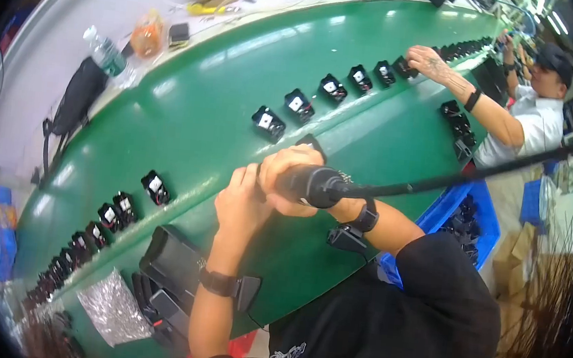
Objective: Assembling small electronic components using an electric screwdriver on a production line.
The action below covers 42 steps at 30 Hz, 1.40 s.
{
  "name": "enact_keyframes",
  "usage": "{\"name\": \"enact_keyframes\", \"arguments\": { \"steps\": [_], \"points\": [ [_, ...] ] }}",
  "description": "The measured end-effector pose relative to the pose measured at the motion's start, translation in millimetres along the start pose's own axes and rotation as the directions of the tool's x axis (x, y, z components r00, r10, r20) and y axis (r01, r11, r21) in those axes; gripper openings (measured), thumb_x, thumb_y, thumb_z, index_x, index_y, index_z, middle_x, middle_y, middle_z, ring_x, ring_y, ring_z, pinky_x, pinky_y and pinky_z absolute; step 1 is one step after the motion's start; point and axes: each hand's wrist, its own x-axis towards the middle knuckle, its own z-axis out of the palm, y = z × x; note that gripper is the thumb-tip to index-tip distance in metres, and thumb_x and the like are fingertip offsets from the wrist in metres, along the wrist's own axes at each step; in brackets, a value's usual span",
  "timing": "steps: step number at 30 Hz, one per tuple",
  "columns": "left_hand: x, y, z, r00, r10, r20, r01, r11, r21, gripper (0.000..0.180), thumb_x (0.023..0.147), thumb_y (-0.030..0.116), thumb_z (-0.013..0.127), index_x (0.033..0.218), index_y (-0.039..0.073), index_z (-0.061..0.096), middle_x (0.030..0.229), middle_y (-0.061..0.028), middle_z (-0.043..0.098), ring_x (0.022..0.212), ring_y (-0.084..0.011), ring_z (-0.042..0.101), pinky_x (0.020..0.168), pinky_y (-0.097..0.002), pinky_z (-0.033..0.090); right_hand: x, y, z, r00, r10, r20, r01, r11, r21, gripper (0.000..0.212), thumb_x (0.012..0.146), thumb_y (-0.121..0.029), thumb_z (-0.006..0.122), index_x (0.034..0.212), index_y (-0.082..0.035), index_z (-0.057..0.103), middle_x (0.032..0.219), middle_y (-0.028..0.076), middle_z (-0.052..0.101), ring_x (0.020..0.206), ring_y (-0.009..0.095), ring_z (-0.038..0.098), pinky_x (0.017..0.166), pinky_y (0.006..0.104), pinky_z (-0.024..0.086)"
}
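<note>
My right hand [291, 169] is wrapped round a black electric screwdriver [310, 185], whose dark cord runs off to the upper right. Close against it, my left hand [242, 199] has its fingers curled in; whatever they grip is hidden. A small dark part [312, 143] shows just past my right knuckles. Both hands are over the near edge of the green conveyor belt [201, 129]. Beyond them, black housings with white centres and wires stand in a row, the nearest housing [268, 123] at the upper left of my right hand.
More housings [156, 188] line the belt at left. Black trays [171, 261] and a silver bubble bag [115, 307] lie left of my forearm. A blue bin [489, 226] of black parts is at right. A co-worker's hand [430, 63] touches a farther housing. A bottle [105, 54] stands on the far ledge.
</note>
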Motion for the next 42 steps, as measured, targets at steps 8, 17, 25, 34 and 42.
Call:
{"name": "enact_keyframes", "arguments": {
  "steps": [8,17,25,34,42],
  "points": [
    [-11,-12,0,0.970,0.131,-0.207,-0.166,0.972,-0.166,0.054,0.060,0.026,0.079,0.108,0.008,0.061,0.095,-0.0120,0.065,0.083,-0.0354,0.064,0.073,-0.0426,0.052,1,9,30,0.956,-0.137,-0.258,0.147,0.989,0.019,0.034,0.062,-0.023,0.074,0.085,-0.004,0.058,0.071,0.010,0.054,0.055,0.021,0.052,0.051,0.0322,0.041],
    [36,-70,-56,0.998,0.022,-0.051,0.005,0.880,0.475,0.087,0.054,0.032,0.085,0.129,0.007,0.049,0.124,-0.0159,0.055,0.125,-0.0412,0.039,0.101,-0.0504,0.036,-66,-96,-39,0.783,0.272,-0.559,-0.207,0.962,0.178,0.026,0.077,-0.003,0.071,0.098,-0.001,0.056,0.076,-0.002,0.053,0.071,0.007,0.051,0.064,0.0257,0.044],
    [-44,86,16,0.913,0.407,0.042,-0.409,0.907,0.103,0.052,0.071,0.031,0.078,0.114,0.007,0.061,0.099,-0.0155,0.060,0.093,-0.0336,0.057,0.080,-0.0415,0.047,-99,-115,-84,0.736,0.211,-0.643,-0.308,0.951,-0.040,0.026,0.077,-0.007,0.074,0.097,0.000,0.059,0.069,-0.002,0.054,0.064,0.006,0.049,0.059,0.0240,0.043],
    [-49,100,93,0.875,0.453,-0.174,-0.454,0.890,0.033,0.013,0.080,0.017,0.071,0.090,0.008,0.068,0.087,-0.0092,0.057,0.075,-0.0266,0.057,0.062,-0.0375,0.047,-112,-124,-74,0.724,0.262,-0.639,-0.299,0.953,0.051,0.023,0.075,-0.003,0.075,0.092,0.001,0.060,0.070,0.000,0.059,0.063,0.006,0.054,0.058,0.0227,0.044],
    [-38,87,84,0.973,0.018,-0.228,-0.132,0.860,-0.492,0.013,0.082,0.012,0.073,0.091,0.003,0.071,0.080,-0.0082,0.063,0.063,-0.0172,0.058,0.057,-0.0287,0.047,-105,-113,-69,0.705,0.237,-0.669,-0.175,0.971,0.160,0.025,0.076,0.005,0.068,0.097,0.001,0.055,0.068,0.000,0.054,0.060,0.005,0.049,0.054,0.0233,0.041]
  ]
}}
